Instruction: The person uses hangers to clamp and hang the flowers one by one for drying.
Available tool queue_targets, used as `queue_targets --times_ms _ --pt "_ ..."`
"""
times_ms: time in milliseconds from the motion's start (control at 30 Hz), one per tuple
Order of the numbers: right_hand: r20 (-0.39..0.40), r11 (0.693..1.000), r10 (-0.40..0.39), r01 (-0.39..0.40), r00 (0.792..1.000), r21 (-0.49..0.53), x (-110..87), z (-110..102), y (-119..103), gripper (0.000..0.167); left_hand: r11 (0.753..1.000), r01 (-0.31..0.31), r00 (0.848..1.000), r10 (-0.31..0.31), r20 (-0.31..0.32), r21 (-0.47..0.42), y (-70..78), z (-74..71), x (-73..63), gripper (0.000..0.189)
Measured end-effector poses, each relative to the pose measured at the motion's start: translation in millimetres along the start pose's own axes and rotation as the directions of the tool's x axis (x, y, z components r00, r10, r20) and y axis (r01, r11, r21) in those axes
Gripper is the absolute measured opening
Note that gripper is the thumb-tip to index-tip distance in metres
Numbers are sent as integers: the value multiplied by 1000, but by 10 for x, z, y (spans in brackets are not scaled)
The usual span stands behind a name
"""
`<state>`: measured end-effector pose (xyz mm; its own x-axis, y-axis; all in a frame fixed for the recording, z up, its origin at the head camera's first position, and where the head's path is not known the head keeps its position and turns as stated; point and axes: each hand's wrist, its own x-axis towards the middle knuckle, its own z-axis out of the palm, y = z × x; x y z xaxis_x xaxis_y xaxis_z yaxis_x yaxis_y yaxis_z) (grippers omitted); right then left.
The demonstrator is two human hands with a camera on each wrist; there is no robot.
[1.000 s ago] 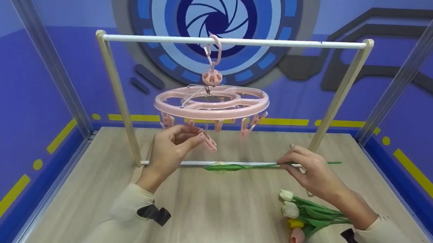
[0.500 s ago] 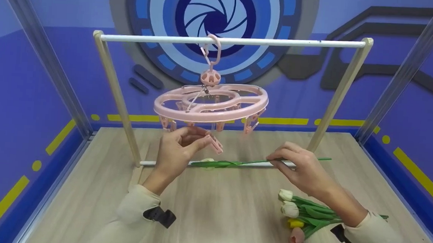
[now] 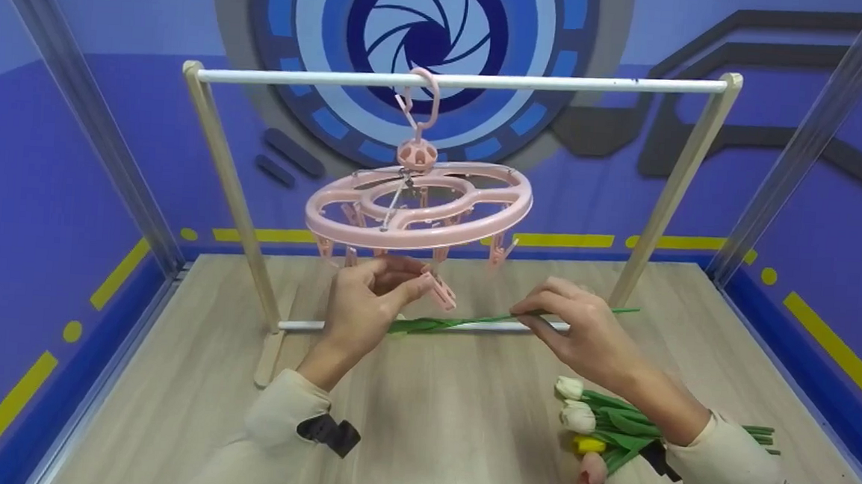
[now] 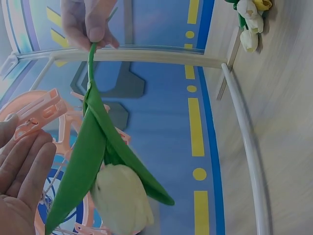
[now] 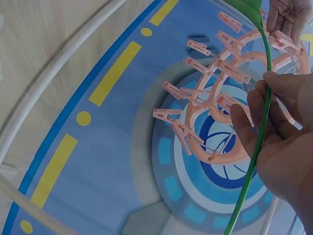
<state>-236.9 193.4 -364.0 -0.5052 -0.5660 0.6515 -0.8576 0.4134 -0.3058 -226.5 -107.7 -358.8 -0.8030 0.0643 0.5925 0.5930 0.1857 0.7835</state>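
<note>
My left hand (image 3: pixel 359 309) pinches a pink clothespin (image 3: pixel 441 290) between thumb and fingers, below a round pink clip hanger (image 3: pixel 401 237). Its other clothespins dangle around the ring, as the right wrist view shows from below. In my right hand (image 3: pixel 579 330) is the thin green stem (image 5: pixel 266 122) of an artificial white tulip, pinched between thumb and fingertips. The tulip lies sideways, its leaves (image 3: pixel 426 325) reaching toward my left hand, which hides the bloom in the head view. In the left wrist view the white bloom (image 4: pixel 122 200) appears beside the clothespin, apart from it.
The hanger hooks over the white top bar (image 3: pixel 299 77) of a wooden-legged frame, with a lower white bar (image 3: pixel 302 325) near the table. Several tulips, white, yellow and pink (image 3: pixel 591 470), lie on the wooden table (image 3: pixel 464 438) at right. Blue patterned walls enclose it.
My right hand has moved left with the tulip, bringing its bloom behind my left hand. The left hand has shifted slightly right with the clothespin, and the hanger has turned and tilted a little.
</note>
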Motion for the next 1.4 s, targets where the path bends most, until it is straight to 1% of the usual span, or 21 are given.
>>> queue_targets --times_ms 133,367,500,733,1100,1400 --pt "-18 999 -45 45 999 9 37 31 -11 33 1000 2 1000 -2 10 -10 2 25 3 19" --pt "-2 999 -38 38 999 31 119 75 -61 30 1000 -8 1000 7 11 12 3 46 -3 20" --pt "4 999 -40 39 999 28 164 97 -84 29 1000 -10 1000 10 13 -5 -3 66 2 19" --pt "15 1000 -21 21 1000 10 225 124 -132 27 999 5 1000 -4 18 -38 11 92 7 19" --pt "-18 998 -68 68 998 13 281 176 -132 27 999 -16 1000 17 17 -42 12 121 10 19" --pt "-15 999 -44 44 999 9 290 170 -163 26 999 -25 1000 26 10 -32 9 138 17 21"
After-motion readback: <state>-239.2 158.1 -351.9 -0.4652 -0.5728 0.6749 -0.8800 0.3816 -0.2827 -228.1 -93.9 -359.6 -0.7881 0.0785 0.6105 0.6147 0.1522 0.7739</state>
